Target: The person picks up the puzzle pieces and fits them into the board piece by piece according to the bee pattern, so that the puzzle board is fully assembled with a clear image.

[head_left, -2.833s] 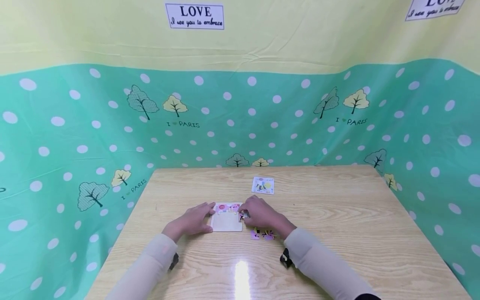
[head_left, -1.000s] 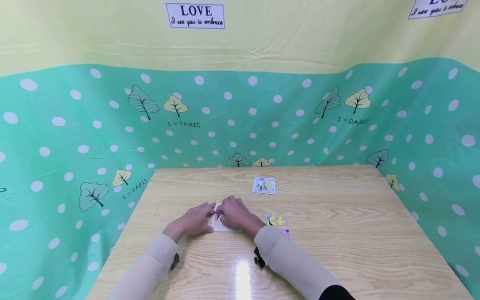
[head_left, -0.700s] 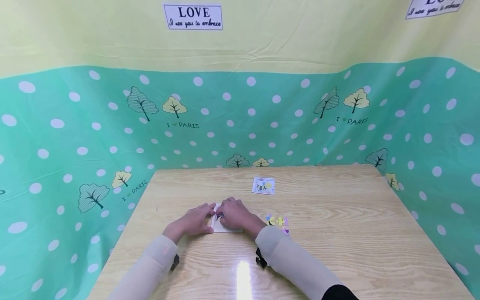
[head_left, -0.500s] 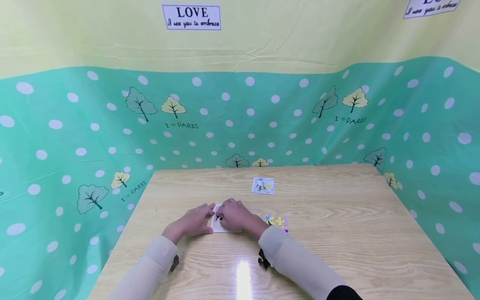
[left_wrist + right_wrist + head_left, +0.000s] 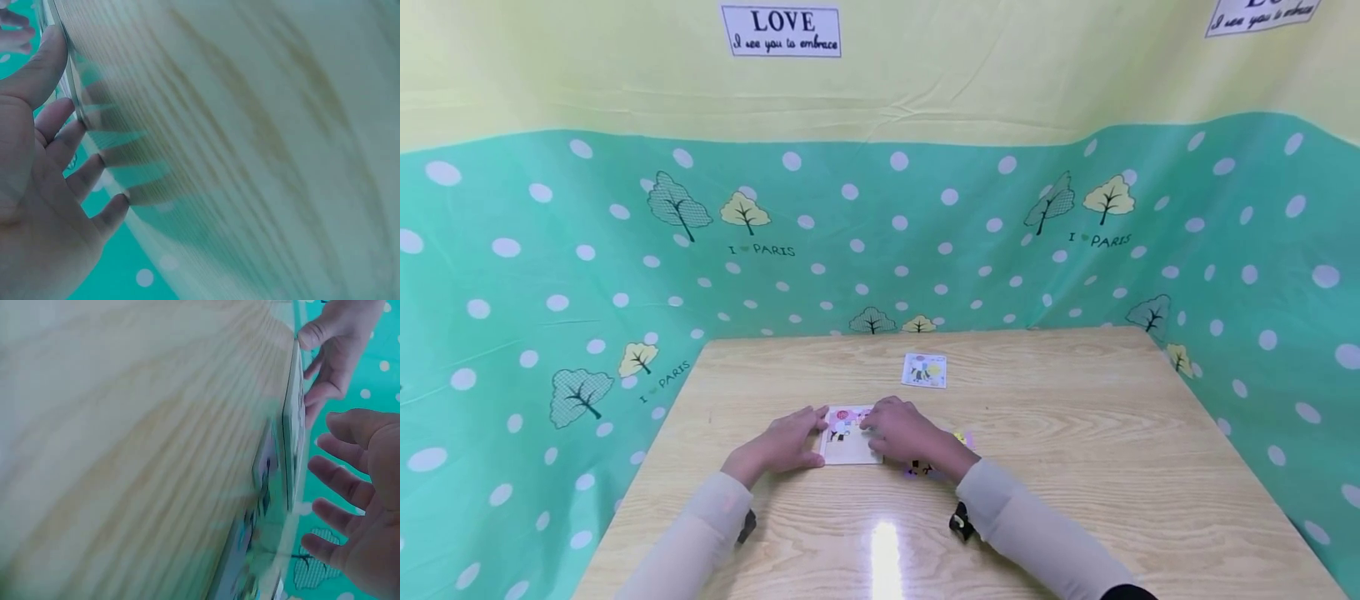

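Note:
A white puzzle board (image 5: 854, 454) lies on the table with pink puzzle pieces (image 5: 842, 415) along its top. Below them at the left sits a piece with black markings (image 5: 837, 434). My left hand (image 5: 786, 440) is spread along the board's left edge, thumb at the near corner and fingers at the far one; its outstretched fingers (image 5: 81, 178) touch the tabletop. Over the board's right side hovers my right hand (image 5: 904, 429), its loosely bent fingers (image 5: 337, 481) holding nothing in the right wrist view. Loose puzzle pieces (image 5: 919, 468) lie right of the board, partly hidden by this hand.
A picture card (image 5: 924, 371) showing a bee lies farther back on the wooden table (image 5: 1060, 400). More loose pieces (image 5: 231, 562) appear beside the board in the right wrist view. A green dotted cloth (image 5: 820, 283) rises behind the table.
My right hand carried a piece from the board's right side to its left and pressed there. It has since drawn back rightward, uncovering that piece. My left hand stays put.

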Motion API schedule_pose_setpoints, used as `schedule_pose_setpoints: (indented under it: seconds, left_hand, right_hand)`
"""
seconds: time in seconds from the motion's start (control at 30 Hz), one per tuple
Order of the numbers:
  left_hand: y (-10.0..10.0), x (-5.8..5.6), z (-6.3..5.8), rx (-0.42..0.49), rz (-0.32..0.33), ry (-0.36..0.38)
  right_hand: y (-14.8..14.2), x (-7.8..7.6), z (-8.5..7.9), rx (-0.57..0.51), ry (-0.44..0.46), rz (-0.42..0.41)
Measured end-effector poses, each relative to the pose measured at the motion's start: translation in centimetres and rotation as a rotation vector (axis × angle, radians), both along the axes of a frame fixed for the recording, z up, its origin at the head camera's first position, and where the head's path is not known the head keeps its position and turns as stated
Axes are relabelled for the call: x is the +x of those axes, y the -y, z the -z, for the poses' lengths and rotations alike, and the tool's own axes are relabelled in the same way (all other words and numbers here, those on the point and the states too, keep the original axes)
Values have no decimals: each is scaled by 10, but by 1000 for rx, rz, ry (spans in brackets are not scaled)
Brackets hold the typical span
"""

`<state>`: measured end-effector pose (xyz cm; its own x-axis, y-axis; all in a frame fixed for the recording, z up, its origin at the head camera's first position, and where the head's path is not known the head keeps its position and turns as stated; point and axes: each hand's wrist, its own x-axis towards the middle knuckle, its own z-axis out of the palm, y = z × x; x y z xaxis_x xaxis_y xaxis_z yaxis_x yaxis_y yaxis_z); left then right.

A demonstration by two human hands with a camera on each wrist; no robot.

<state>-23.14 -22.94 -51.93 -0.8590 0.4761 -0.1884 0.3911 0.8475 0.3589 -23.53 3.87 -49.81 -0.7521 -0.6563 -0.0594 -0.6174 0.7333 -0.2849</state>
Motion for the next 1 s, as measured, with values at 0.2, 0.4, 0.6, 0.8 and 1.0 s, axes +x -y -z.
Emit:
schedule_pose_setpoints:
  seconds: [0.2, 0.4, 0.6, 0.8, 1.0]
  left_hand:
    - [0, 0, -1, 2, 5, -1]
    - [1, 1, 0, 0, 0, 6]
    - [1, 3, -2, 3, -6, 14]
    - [1, 3, -2, 2, -9, 9]
    - [0, 1, 0, 22, -3, 0]
  right_hand:
    - [-22, 2, 0, -51, 4, 12]
    - [-45, 5, -2, -95, 31, 55]
    - [-67, 9, -4, -124, 53, 86]
    - [-84, 11, -1, -101, 31, 110]
    - [-98, 14, 0, -118, 0, 116]
